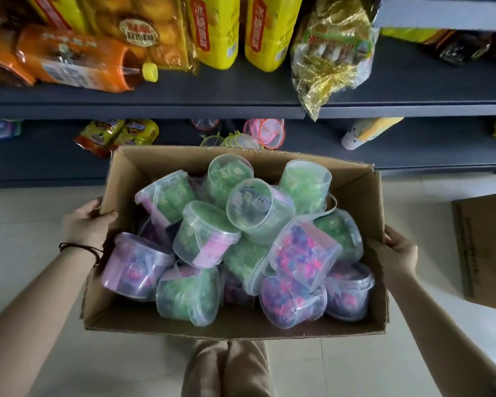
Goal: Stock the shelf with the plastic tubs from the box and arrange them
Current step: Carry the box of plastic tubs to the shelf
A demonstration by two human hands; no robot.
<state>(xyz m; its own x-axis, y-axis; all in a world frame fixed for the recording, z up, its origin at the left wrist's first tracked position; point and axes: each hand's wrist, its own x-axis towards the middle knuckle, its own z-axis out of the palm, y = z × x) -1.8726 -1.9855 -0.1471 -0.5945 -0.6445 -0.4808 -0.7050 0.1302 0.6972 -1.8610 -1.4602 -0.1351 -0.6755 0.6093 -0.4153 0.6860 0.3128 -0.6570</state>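
Observation:
An open cardboard box (118,179) is held up in front of a dark shelf unit. It is piled with several clear plastic tubs, some with green filling (204,233), others with pink and purple filling (301,253). My left hand (86,222) grips the box's left wall, thumb over the rim. My right hand (400,250) grips the right wall the same way. Several tubs (241,140) stand on the lower shelf (413,150) just behind the box.
The upper shelf (212,93) carries orange bottles (69,61), yellow jugs (215,30) and a gold foil bag (330,58). Snack packets (115,133) lie on the lower shelf at left. A second cardboard box (487,247) stands on the tiled floor at right. My legs show below.

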